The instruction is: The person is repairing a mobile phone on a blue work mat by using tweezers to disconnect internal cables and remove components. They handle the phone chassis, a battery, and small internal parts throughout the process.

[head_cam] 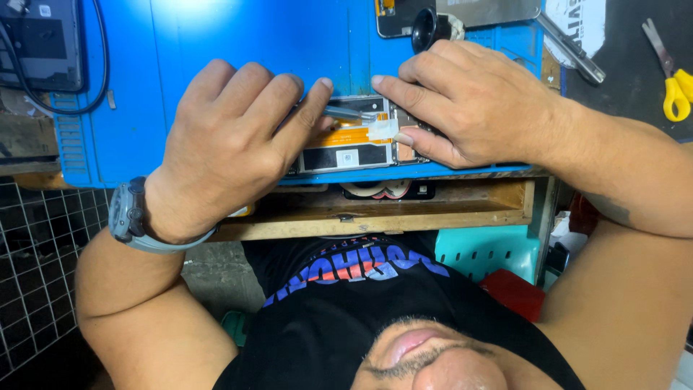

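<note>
— Two hands bear on one opened phone (354,141), which lies at the near edge of the blue work mat (216,43), just above the wooden shelf (404,206). How would it handle?

— Light and stiff in the frame, I'd judge, but fragile inside: the orange flex cable (350,135) and the taped connector look thin and easy to tear. Better to hold it by the outer edges and keep off the ribbon.

— And the left hand (231,144)?

— Palm down, wrist cocked, with a grey watch (133,217) on it. Its fingers are curled over the phone's left end, pressing it to the mat; the thumb is hidden.

— The right hand (469,105)?

— Also palm down, fingers bent and closed on the phone's right end, the forefinger tip beside metal tweezers (350,112) that lie across the top. I cannot tell which hand grips them.

— Farther off?

— A black suction cup (427,29) at the mat's far edge, and yellow-handled scissors (671,79) past its right corner.
</note>
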